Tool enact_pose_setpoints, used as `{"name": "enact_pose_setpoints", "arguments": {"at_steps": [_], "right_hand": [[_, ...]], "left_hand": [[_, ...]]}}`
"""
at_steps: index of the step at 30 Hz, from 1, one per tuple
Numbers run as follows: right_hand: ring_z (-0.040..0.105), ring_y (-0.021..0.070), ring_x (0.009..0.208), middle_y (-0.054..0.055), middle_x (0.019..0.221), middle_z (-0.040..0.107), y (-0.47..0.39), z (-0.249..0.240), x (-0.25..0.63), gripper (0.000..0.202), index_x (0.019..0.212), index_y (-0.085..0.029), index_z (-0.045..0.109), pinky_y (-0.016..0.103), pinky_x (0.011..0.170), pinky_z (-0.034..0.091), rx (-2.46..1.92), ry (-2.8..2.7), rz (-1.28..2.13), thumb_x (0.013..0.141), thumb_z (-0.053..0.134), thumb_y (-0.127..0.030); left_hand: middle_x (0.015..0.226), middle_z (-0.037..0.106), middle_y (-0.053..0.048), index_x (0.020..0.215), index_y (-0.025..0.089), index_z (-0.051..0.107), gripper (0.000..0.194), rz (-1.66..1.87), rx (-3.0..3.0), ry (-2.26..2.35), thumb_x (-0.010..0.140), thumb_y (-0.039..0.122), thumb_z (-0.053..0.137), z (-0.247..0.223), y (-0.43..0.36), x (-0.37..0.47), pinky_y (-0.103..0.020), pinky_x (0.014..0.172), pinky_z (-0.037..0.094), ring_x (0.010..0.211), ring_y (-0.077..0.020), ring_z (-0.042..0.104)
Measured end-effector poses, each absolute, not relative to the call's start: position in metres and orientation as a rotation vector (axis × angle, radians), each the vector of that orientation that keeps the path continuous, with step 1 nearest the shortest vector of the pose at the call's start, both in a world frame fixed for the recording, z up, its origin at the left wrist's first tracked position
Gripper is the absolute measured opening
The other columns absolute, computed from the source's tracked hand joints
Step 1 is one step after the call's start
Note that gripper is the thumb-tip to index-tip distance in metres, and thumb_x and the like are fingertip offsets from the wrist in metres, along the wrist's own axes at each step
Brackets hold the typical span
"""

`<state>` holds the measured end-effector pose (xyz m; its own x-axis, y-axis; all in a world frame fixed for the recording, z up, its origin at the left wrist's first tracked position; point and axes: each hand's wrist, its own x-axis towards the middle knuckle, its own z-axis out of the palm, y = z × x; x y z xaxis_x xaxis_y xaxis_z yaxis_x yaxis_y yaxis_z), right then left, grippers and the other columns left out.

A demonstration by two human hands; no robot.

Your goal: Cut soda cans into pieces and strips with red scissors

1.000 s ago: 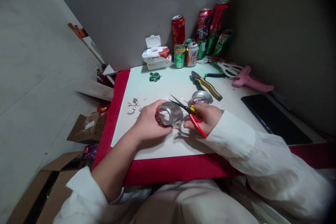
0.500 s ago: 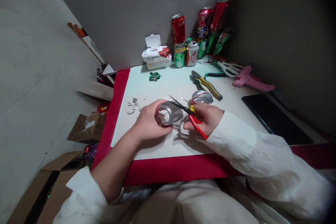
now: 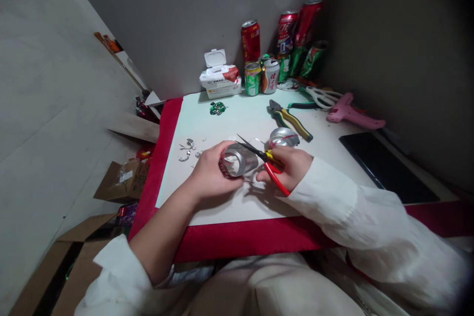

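My left hand (image 3: 211,170) is wrapped round a cut-open drink can (image 3: 242,160), with its bare silver inside facing up. In my right hand (image 3: 291,165) are long-nose pliers (image 3: 263,155) with red and yellow handles. Their thin dark jaws are spread at the can's upper rim; I cannot tell whether they touch the metal. Just beyond my right hand lies a cut silver can piece (image 3: 283,137). Small silver scraps (image 3: 188,147) are scattered to the left of my left hand, and a cluster of green metal pieces (image 3: 217,108) sits farther back.
Yellow-and-green pliers (image 3: 294,121), white-handled scissors (image 3: 322,96), a pink glue gun (image 3: 350,112) and a dark tablet-like slab (image 3: 385,168) lie to the right. Several drink cans (image 3: 270,77) and a wipes pack (image 3: 222,81) stand at the back. Cardboard boxes (image 3: 122,180) are on the floor at left.
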<state>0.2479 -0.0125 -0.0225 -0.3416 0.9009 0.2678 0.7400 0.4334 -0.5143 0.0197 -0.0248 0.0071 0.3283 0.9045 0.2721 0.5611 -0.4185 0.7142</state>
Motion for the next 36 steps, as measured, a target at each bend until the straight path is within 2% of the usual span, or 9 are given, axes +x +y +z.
{"name": "enact_pose_setpoints", "arguments": {"at_steps": [5,14,25,36], "right_hand": [[0.053,0.0193,0.063,0.006,0.071,0.061,-0.012,-0.023,0.248,0.049,0.068,-0.022,0.058,0.031,0.058,0.032,-1.395,-2.198,0.41,0.08,0.064,-0.069],[0.049,0.0179,0.061,0.003,0.064,0.053,-0.011,-0.027,0.247,0.058,0.064,-0.022,0.053,0.031,0.058,0.03,-1.397,-2.156,0.385,0.078,0.059,-0.078],[0.039,0.0146,0.055,0.002,0.058,0.047,-0.008,-0.028,0.251,0.062,0.054,-0.022,0.046,0.031,0.053,0.024,-1.383,-2.164,0.38,0.079,0.055,-0.078],[0.037,0.0121,0.05,-0.002,0.051,0.043,-0.009,-0.009,0.259,0.057,0.056,-0.02,0.054,0.029,0.05,0.026,-1.408,-2.244,0.597,0.08,0.061,-0.072]], "left_hand": [[0.106,0.073,-0.004,0.112,0.02,0.063,0.053,0.915,2.086,1.279,0.06,0.015,0.075,0.008,-0.025,0.021,-0.032,0.087,0.055,0.095,-0.0213,0.069],[0.103,0.073,-0.003,0.112,0.019,0.063,0.054,0.906,2.071,1.284,0.059,0.014,0.075,0.01,-0.025,0.022,-0.031,0.086,0.054,0.093,-0.0208,0.07],[0.1,0.074,-0.004,0.107,0.018,0.064,0.05,0.887,2.06,1.257,0.058,0.014,0.073,0.013,-0.025,0.019,-0.03,0.081,0.056,0.092,-0.0216,0.07],[0.099,0.075,-0.004,0.105,0.019,0.067,0.049,0.815,2.015,1.251,0.057,0.015,0.073,0.017,-0.024,0.017,-0.031,0.078,0.056,0.089,-0.022,0.07]]}}
